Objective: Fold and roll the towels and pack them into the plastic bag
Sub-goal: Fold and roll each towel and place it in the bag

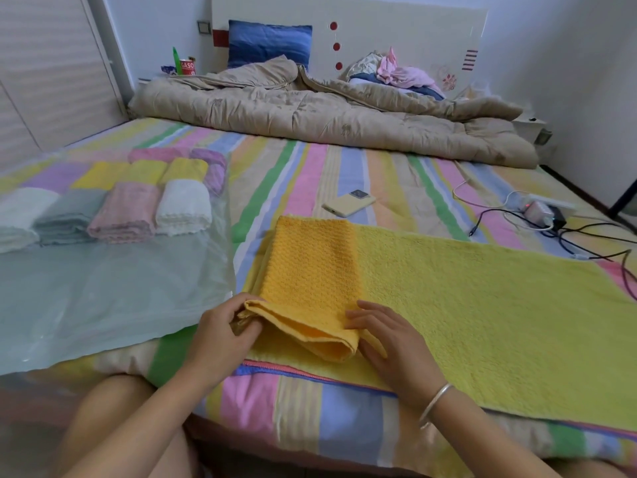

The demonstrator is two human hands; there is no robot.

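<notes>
Left hand [224,326] pinches the orange towel [310,270]. Right hand [389,343] presses it, fingers straight. Plastic bag [103,294] lies at 9 o'clock.

home bedroom, bed [310,174], rumpled quilt [310,112], pillow [269,43]

red can [188,66], far back left beside headboard [396,36]: white capitals "gaso" on red band, word cut off by can's curve, rest unreadable. smaller print below it too blurred to read. green bottle [176,60] just left of can: label not legible. small stitched emblems on beige quilt [310,115]: too small to tell whether lettered. phone [348,203] back: markings unreadable.
</notes>
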